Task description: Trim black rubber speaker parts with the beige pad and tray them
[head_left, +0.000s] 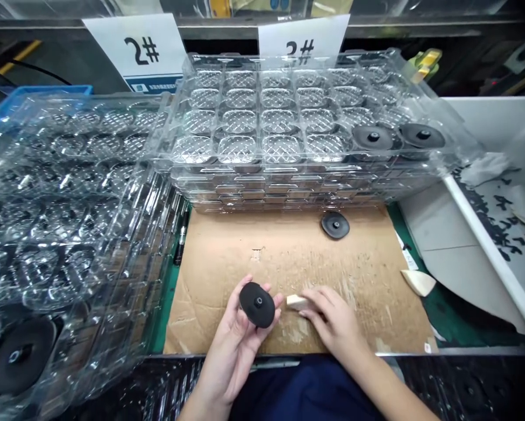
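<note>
My left hand (238, 345) holds a black oval part (257, 304) with a small round stem in its middle, stem side facing up. Just to the right, my right hand (332, 321) pinches a small cream-white block (298, 302); its far end is hidden under my fingers. The block is close to the black part, with a small gap between them. Another black oval part (335, 225) lies stem up on the cardboard sheet (218, 245), beyond my right hand.
Stacked clear plastic trays (284, 149) stand at the back, the top one with two black parts (422, 135) at its right. More clear trays (69, 204) fill the left. At right are a cream wedge-shaped piece (419, 282) and a white bin (490, 245) with black scraps.
</note>
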Demonstrator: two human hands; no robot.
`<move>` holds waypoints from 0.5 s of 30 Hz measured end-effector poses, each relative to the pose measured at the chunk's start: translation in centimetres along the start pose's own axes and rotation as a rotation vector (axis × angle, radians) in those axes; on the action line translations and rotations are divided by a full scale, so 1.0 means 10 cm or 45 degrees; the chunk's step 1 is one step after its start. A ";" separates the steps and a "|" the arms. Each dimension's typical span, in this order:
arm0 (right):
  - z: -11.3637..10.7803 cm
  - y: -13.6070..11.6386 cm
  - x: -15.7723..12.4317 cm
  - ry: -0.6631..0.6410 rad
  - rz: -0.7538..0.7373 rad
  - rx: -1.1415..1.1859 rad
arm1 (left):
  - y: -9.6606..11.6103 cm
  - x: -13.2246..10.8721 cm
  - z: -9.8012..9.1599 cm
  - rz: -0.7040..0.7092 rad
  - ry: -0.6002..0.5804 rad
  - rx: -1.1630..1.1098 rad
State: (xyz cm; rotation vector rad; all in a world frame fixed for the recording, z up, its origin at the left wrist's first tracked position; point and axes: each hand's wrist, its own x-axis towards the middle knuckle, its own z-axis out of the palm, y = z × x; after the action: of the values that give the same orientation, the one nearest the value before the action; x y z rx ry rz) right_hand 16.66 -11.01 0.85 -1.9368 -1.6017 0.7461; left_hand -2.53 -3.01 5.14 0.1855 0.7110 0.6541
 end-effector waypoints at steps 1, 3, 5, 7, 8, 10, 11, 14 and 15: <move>-0.02 -0.03 0.01 -0.013 -0.042 0.031 | 0.01 -0.01 0.02 0.004 0.010 0.008; -0.11 -0.17 0.06 -0.026 -0.087 0.088 | 0.00 -0.03 0.08 0.016 0.039 0.041; -0.25 -0.39 0.11 0.027 -0.085 0.170 | -0.03 -0.04 0.14 0.057 0.071 0.093; -0.40 -0.67 0.14 0.130 -0.135 0.292 | -0.07 -0.05 0.20 0.071 0.087 0.140; -0.47 -0.80 0.14 0.156 -0.207 0.344 | -0.09 -0.06 0.22 0.037 0.088 0.156; -0.58 -1.02 0.14 0.070 -0.335 0.401 | -0.12 -0.08 0.27 -0.049 0.089 0.187; -0.62 -1.09 0.14 -0.038 -0.361 0.397 | -0.13 -0.09 0.29 -0.067 0.095 0.200; -0.66 -1.18 0.16 -0.227 -0.331 0.333 | -0.15 -0.12 0.37 0.014 0.112 0.230; -0.65 -1.18 0.17 -0.146 -0.341 0.314 | -0.15 -0.12 0.40 0.036 0.110 0.233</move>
State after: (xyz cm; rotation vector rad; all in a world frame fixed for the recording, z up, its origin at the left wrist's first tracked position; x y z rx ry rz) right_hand 13.16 -7.63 13.54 -1.4950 -1.7041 0.9069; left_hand 0.13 -4.69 8.30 0.3380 0.8529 0.6264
